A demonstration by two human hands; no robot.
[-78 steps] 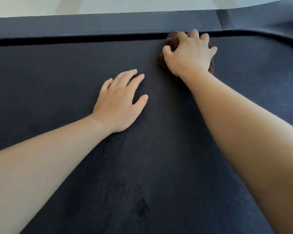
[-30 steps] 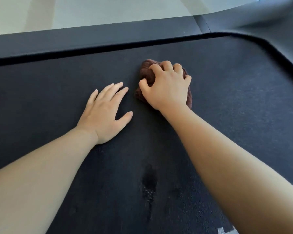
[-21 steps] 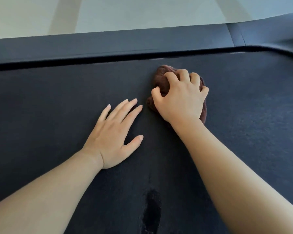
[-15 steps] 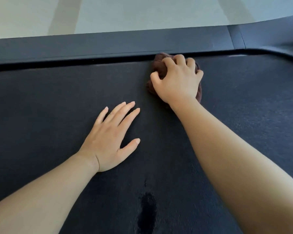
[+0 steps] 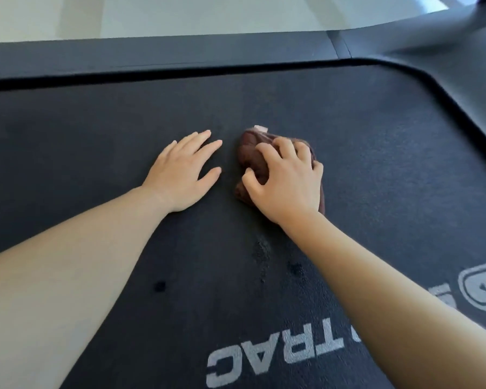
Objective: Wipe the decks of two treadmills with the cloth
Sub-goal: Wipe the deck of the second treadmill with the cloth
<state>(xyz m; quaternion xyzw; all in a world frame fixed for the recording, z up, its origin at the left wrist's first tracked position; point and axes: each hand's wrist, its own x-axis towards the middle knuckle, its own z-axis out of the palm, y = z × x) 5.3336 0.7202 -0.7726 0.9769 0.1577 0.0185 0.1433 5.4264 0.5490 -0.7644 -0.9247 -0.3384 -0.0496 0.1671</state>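
On the dark treadmill deck [image 5: 376, 169], in the head view, your right hand [image 5: 286, 189] sits on top of the bunched brown cloth [image 5: 250, 157], fingers curled round the wad and pressing it to the belt, roughly mid-deck and well short of the side rail [image 5: 180, 56] beyond. Your left hand [image 5: 183, 175] lies flat just beside the cloth, fingers straight, palm down, holding nothing.

The likeliest slip is coverage: balled up this tightly, the cloth probably touches only a narrow strip per stroke, so you may leave unwiped bands between passes. The dark spots [image 5: 261, 252] between your forearms, nearer you than the cloth, look easy to miss if your strokes stay far out. You seem to lean on that flat left palm; if the belt is free to roll, it could slide under your weight and pitch you forward. Near the rail, a loose fold could catch in the dark gap beside the belt. No second treadmill is in view, so that deck appears not yet done
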